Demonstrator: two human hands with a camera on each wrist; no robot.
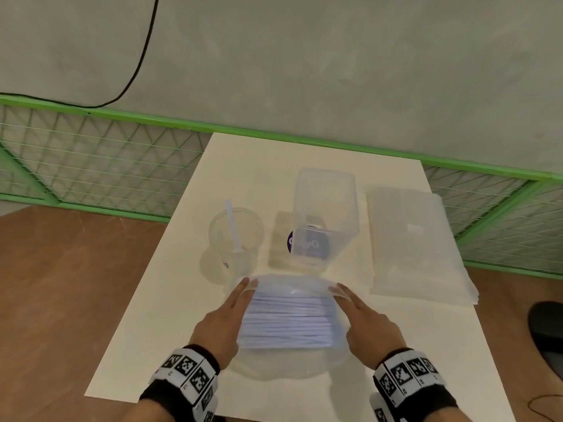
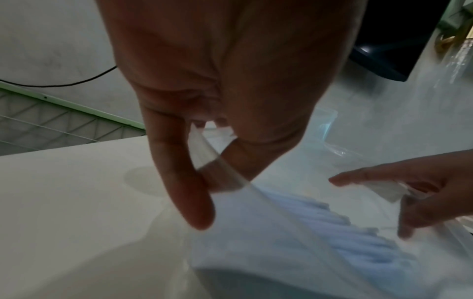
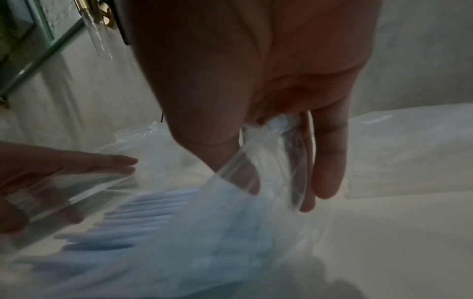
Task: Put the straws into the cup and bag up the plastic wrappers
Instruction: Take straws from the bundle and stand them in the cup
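Observation:
A clear bag of white wrapped straws (image 1: pixel 288 318) is held just above the white table sheet (image 1: pixel 189 269), near its front edge. My left hand (image 1: pixel 243 289) pinches the bag's far left corner, and the left wrist view shows thumb and fingers of this hand (image 2: pixel 212 182) pressed on the film (image 2: pixel 281 232). My right hand (image 1: pixel 342 292) pinches the far right corner, with the plastic (image 3: pixel 204 232) bunched between thumb and fingers of that hand (image 3: pixel 279 188). Behind the bag on the left stands a clear cup (image 1: pixel 236 236) with one white straw (image 1: pixel 233 226) in it.
A tall clear rectangular container (image 1: pixel 324 214) stands behind the bag. A flat packet with a purple label (image 1: pixel 283 239) lies beside it. A stack of clear plastic bags (image 1: pixel 417 245) covers the right of the sheet. A green wire fence (image 1: pixel 91 166) runs behind. A black object (image 1: pixel 548 336) sits at far right.

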